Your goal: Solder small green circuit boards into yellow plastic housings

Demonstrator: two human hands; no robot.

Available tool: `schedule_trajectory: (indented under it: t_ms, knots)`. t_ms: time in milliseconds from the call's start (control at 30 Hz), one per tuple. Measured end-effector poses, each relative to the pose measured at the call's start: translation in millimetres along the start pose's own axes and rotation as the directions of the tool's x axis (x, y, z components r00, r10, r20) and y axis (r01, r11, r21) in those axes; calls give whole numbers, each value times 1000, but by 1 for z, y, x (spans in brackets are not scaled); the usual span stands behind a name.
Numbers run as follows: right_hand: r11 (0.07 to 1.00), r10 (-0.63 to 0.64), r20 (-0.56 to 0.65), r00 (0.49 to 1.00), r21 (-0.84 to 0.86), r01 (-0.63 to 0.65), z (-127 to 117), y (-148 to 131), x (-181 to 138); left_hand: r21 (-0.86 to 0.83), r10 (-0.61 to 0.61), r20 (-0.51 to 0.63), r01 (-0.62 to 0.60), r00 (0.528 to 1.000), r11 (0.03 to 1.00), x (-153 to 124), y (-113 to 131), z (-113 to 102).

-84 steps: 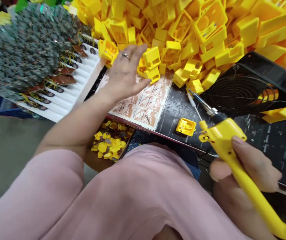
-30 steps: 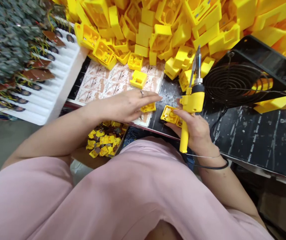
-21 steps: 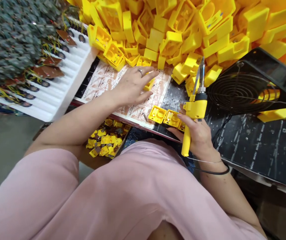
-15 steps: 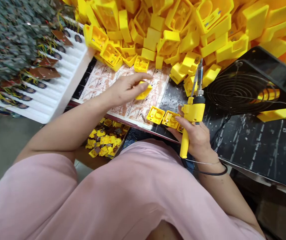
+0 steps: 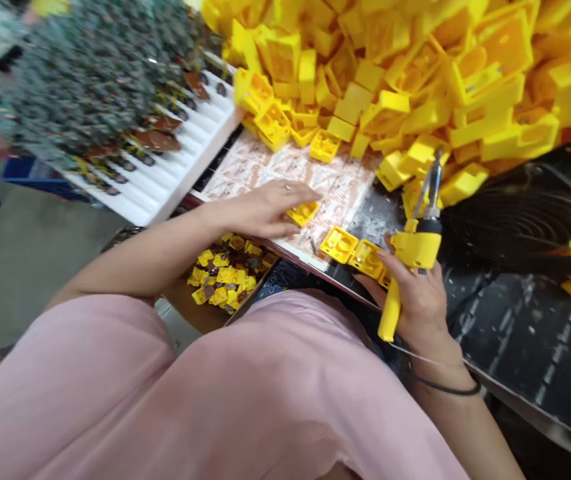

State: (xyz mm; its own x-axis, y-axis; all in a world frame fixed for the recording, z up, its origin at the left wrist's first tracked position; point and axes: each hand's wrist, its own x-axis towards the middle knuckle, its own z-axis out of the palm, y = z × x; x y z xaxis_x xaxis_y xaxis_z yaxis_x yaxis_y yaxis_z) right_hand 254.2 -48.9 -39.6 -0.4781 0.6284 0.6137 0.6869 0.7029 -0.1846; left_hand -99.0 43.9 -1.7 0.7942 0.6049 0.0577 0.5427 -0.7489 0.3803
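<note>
On the white, brown-smudged work sheet (image 5: 245, 160), my left hand (image 5: 265, 208) has its fingers closed around a small yellow plastic housing (image 5: 305, 213), its open side partly showing. My right hand (image 5: 422, 303) grips a yellow soldering gun (image 5: 418, 248), whose metal tip and solder feed tube point up and away from me. Fingers of that same hand also reach the row of open yellow housings at the table edge. One housing (image 5: 339, 244) lies at the row's left end, and another (image 5: 366, 259) sits beside it; the rest is partly hidden by the hand.
A large heap of yellow housings (image 5: 355, 100) fills the back. At left, a white foam tray (image 5: 165, 193) bears many wired grey parts (image 5: 110, 80). A black fan (image 5: 515, 207) stands at right. Below the table edge is a box of small yellow pieces (image 5: 225, 275).
The view has swung, so everything sits lower and further right. My left hand has drawn its housing slightly nearer me and turned it, showing the open side. My right hand keeps its grip.
</note>
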Motion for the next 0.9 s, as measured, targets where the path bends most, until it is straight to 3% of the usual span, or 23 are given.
schedule_trajectory:
  t_ms: [167,267,367,467,533,633,733,833,900]
  knots:
    - [999,29,55,998,19,-30,-7,9,-14,71,20,-15,-19,1000,997,6,37,25]
    - [1000,-8,77,997,20,7,-11,17,-18,144,53,-98,-39,994,989,20,56,46]
    - [999,-25,69,997,-18,27,-10,23,-14,197,80,-80,-63,994,978,37,67,63]
    - [997,-63,59,996,-47,65,-8,30,-12,197,97,-51,-85,994,977,48,68,66]
    - [997,-61,51,997,-47,64,-8,32,-15,214,71,-67,-55,995,975,46,60,54]
    - [996,11,50,999,-90,-6,-12,29,-19,283,-66,-173,114,983,952,25,16,7]
    - [990,10,-4,1000,-143,-11,-17,19,-15,308,-331,-328,432,885,848,-10,-63,-63]
    - [980,-5,6,1000,-199,6,-21,8,-7,367,-488,-324,583,810,725,-39,-143,-117]
    - [969,0,-6,1000,-246,-1,-21,4,-5,450,-568,-288,632,771,631,-51,-177,-131]
